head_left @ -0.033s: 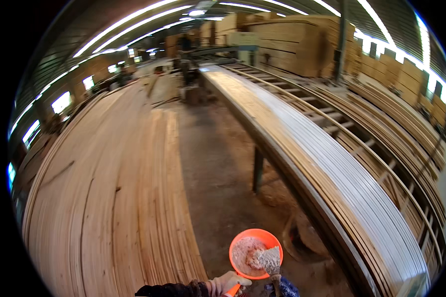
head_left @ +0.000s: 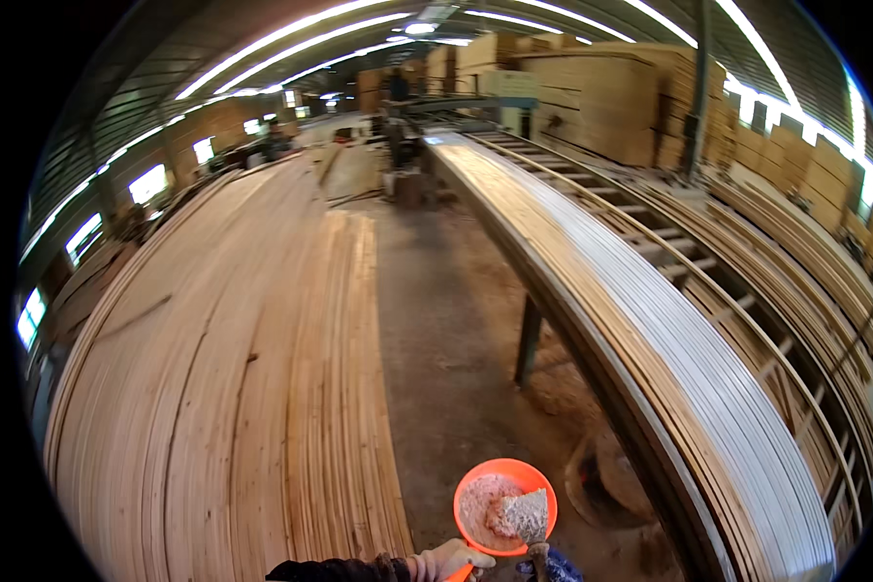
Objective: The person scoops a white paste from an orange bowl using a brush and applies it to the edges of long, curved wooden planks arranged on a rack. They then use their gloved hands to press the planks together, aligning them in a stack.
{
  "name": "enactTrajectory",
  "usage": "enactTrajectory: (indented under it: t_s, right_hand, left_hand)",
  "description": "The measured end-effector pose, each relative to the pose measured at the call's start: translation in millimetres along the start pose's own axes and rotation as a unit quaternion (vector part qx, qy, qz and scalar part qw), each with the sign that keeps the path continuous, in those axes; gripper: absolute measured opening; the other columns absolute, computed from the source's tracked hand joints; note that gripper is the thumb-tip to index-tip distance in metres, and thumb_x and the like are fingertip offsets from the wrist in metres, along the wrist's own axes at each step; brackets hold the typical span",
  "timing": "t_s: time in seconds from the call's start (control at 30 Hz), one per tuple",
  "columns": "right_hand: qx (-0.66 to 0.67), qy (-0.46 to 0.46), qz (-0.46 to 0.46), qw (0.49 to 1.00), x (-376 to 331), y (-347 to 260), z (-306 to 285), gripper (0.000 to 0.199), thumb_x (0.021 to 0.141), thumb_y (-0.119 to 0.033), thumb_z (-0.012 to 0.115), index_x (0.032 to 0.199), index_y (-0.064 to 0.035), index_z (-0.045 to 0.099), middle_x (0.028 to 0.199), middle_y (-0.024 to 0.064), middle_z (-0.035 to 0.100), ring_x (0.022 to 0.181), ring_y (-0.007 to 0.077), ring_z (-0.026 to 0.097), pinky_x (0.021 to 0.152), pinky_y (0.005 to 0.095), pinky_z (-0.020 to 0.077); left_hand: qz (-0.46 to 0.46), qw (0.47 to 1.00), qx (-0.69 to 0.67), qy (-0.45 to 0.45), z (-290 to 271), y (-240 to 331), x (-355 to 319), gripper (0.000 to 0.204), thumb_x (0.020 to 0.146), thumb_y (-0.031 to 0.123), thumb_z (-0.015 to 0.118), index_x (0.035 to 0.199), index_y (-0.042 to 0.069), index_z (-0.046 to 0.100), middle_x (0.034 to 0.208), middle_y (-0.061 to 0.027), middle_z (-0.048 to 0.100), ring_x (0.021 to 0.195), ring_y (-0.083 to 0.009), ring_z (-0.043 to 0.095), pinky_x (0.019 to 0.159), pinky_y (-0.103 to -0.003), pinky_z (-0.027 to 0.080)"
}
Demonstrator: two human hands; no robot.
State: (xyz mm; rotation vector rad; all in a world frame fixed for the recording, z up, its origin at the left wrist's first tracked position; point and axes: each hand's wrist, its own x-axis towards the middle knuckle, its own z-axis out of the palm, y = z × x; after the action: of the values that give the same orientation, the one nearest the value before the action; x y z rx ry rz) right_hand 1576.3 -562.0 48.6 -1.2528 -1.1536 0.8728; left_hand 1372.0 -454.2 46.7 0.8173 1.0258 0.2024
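At the bottom edge, my left hand [head_left: 446, 561], in a pale glove with a dark sleeve, grips the rim of a small orange bowl [head_left: 470, 485]. The bowl holds pale pinkish paste. A putty knife [head_left: 526, 519] rests with its paste-smeared blade in the bowl. Its handle runs down to my right hand [head_left: 551, 570], in a blue glove, of which only a sliver shows at the edge. Both hands hover over the concrete floor between two long runs of wood.
A wide low stack of thin wood sheets [head_left: 233, 388] lies to the left. A long raised line of sheets [head_left: 650, 339] on a metal leg [head_left: 527, 339] runs along the right. Tall board stacks [head_left: 601, 97] and a distant person [head_left: 398, 87] stand at the back.
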Motion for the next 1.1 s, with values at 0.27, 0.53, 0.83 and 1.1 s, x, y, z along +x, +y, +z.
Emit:
enactTrajectory:
  t_s: [0.27, 0.53, 0.83, 1.1]
  right_hand:
    - [0.3, -0.092, 0.38, 0.87, 17, -27, 34, 0.027, 0.095, -0.011, 0.058, 0.12, -0.0013, 0.065, 0.084, 0.0012, 0.063, 0.064, 0.0123, 0.057, 0.055, 0.0265, 0.0455]
    - [-0.065, -0.154, 0.027, 0.986, 30, -6, 100, 0.026, 0.089, -0.01, 0.064, 0.113, 0.0002, 0.066, 0.101, 0.0183, 0.07, 0.095, 0.034, 0.069, 0.086, 0.0406, 0.0557]
    - [-0.075, -0.195, 0.058, 0.976, 62, -17, 138, 0.026, 0.088, -0.004, 0.059, 0.113, -0.0019, 0.068, 0.107, 0.0174, 0.069, 0.1, 0.0326, 0.067, 0.087, 0.0399, 0.054]
    - [-0.061, -0.212, 0.0, 0.975, 83, 2, 168, 0.031, 0.086, -0.004, 0.06, 0.117, -0.0004, 0.066, 0.107, 0.0181, 0.069, 0.101, 0.0348, 0.066, 0.09, 0.0425, 0.0535]
  left_hand:
    - [0.054, 0.997, -0.042, 0.036, -20, -42, -30, 0.022, 0.089, 0.024, 0.066, 0.081, 0.004, 0.069, 0.061, -0.0043, 0.058, 0.05, -0.0153, 0.058, 0.044, -0.031, 0.046]
    - [0.261, 0.946, 0.193, 0.024, -86, -48, -36, 0.023, 0.082, 0.032, 0.069, 0.083, 0.008, 0.069, 0.061, -0.0011, 0.061, 0.054, -0.0169, 0.062, 0.049, -0.031, 0.047]
    - [0.333, 0.936, 0.112, -0.033, -131, -34, -26, 0.017, 0.08, 0.027, 0.067, 0.075, 0.011, 0.063, 0.06, -0.0008, 0.059, 0.055, -0.0173, 0.062, 0.05, -0.031, 0.046]
    - [0.332, 0.911, 0.241, 0.036, -163, -30, -31, 0.015, 0.082, 0.022, 0.065, 0.072, 0.012, 0.059, 0.06, -0.0002, 0.057, 0.055, -0.0148, 0.061, 0.049, -0.03, 0.045]
